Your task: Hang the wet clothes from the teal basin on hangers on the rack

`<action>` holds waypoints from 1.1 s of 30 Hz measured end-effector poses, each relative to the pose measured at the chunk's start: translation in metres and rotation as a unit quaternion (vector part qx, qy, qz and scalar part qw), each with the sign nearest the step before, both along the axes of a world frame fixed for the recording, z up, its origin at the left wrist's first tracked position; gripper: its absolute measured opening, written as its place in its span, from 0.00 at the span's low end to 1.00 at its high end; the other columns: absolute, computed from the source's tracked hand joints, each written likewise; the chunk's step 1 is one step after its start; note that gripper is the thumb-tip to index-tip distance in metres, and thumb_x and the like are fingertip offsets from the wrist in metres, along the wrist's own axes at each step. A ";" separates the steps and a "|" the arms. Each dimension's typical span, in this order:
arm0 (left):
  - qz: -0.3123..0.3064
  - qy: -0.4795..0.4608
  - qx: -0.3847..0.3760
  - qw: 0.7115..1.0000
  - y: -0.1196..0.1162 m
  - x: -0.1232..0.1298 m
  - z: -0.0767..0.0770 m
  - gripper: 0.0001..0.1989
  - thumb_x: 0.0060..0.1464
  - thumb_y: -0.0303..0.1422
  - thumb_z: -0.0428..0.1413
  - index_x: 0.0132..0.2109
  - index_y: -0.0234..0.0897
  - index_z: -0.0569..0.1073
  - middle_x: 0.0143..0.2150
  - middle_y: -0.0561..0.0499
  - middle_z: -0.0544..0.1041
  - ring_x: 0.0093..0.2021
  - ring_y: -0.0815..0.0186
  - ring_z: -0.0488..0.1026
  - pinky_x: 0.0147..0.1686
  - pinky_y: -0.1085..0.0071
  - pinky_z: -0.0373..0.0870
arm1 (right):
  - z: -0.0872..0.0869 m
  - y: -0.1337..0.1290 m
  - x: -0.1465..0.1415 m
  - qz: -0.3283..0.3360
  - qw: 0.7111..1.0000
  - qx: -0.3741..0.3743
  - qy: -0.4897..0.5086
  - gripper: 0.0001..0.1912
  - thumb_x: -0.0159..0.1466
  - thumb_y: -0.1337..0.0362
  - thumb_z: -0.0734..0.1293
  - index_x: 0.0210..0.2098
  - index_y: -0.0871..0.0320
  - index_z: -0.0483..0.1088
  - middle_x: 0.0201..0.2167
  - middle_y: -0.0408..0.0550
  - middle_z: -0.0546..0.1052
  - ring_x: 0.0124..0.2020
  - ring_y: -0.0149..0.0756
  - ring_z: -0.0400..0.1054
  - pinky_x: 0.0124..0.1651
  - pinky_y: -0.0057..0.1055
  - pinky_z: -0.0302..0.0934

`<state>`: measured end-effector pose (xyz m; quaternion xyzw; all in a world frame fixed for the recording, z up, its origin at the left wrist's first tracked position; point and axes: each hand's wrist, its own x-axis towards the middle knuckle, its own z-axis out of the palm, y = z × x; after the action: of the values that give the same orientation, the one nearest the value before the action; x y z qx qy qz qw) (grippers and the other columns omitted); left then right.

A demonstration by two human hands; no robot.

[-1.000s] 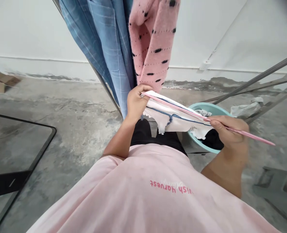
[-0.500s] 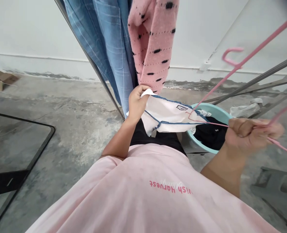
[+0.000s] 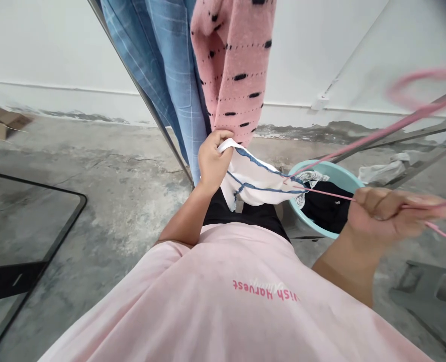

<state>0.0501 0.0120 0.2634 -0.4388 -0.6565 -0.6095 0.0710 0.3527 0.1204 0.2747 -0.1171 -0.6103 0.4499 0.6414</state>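
Note:
My left hand (image 3: 215, 160) is closed on the edge of a white garment (image 3: 260, 178) with blue trim, which stretches out to the right. A pink clothes hanger (image 3: 332, 193) is gripped in my right hand (image 3: 392, 213), whose fingertips are blurred. One end of the hanger reaches to the garment's right end; whether it lies inside the cloth I cannot tell. The hanger's hook, smeared by motion, is at the upper right. Just beyond my left hand hangs a pink knitted piece (image 3: 238, 75) with black marks.
Blue clothing (image 3: 170, 65) hangs beside a metal pole (image 3: 132, 85). A light blue basin (image 3: 353, 176) with dark and white laundry stands on the floor. At the lower right is a grey stool (image 3: 426, 286). A black-edged frame (image 3: 66, 229) is at left, a cardboard box (image 3: 9, 123) behind it.
The hanger has turned and its hook has swung right, closer to the camera. The garment's right end has narrowed and drawn left. My left hand has barely moved.

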 end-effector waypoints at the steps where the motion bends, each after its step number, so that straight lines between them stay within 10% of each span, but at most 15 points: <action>1: 0.006 0.002 0.008 1.000 0.000 0.001 0.000 0.14 0.50 0.22 0.52 0.42 0.40 0.75 0.40 0.54 0.78 0.40 0.65 0.75 0.43 0.71 0.71 | 0.001 -0.001 0.000 0.030 0.999 0.012 0.039 0.31 0.58 0.40 0.70 0.22 0.58 0.55 0.09 0.35 0.39 0.11 0.22 0.33 0.17 0.21 0.38; 7: -0.022 -0.015 0.045 0.999 -0.002 0.012 -0.002 0.14 0.55 0.23 0.50 0.46 0.41 0.72 0.41 0.54 0.77 0.41 0.66 0.76 0.43 0.70 0.73 | 0.000 -0.005 -0.012 -0.045 0.998 0.008 0.041 0.15 0.61 0.49 0.72 0.31 0.54 0.72 0.11 0.34 0.52 0.12 0.22 0.43 0.17 0.22 0.42; 16: -0.064 0.000 0.057 0.996 -0.002 0.023 -0.004 0.14 0.59 0.25 0.48 0.49 0.42 0.71 0.45 0.53 0.78 0.46 0.65 0.77 0.47 0.68 0.74 | 0.001 -0.005 -0.004 0.094 0.995 0.036 -0.010 0.32 0.61 0.49 0.71 0.21 0.60 0.46 0.11 0.36 0.43 0.12 0.20 0.37 0.21 0.24 0.39; 27: -0.085 -0.017 0.070 0.994 -0.003 0.033 -0.001 0.15 0.56 0.24 0.49 0.48 0.42 0.72 0.46 0.54 0.78 0.45 0.66 0.77 0.46 0.68 0.74 | 0.006 -0.021 0.004 0.017 0.998 -0.041 -0.036 0.28 0.56 0.38 0.70 0.23 0.54 0.60 0.09 0.35 0.43 0.11 0.25 0.35 0.18 0.26 0.39; 33: -0.089 -0.026 0.071 0.993 -0.002 0.034 -0.006 0.16 0.56 0.24 0.49 0.49 0.41 0.72 0.46 0.53 0.79 0.46 0.65 0.77 0.48 0.67 0.74 | 0.010 -0.027 -0.023 0.154 0.978 -0.132 0.049 0.09 0.61 0.44 0.70 0.33 0.37 0.79 0.09 0.36 0.39 0.11 0.26 0.31 0.15 0.25 0.35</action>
<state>0.0837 0.0104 0.2579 -0.4732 -0.5713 -0.6699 0.0306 0.3300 0.0935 0.2849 -0.0830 -0.5239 0.6255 0.5722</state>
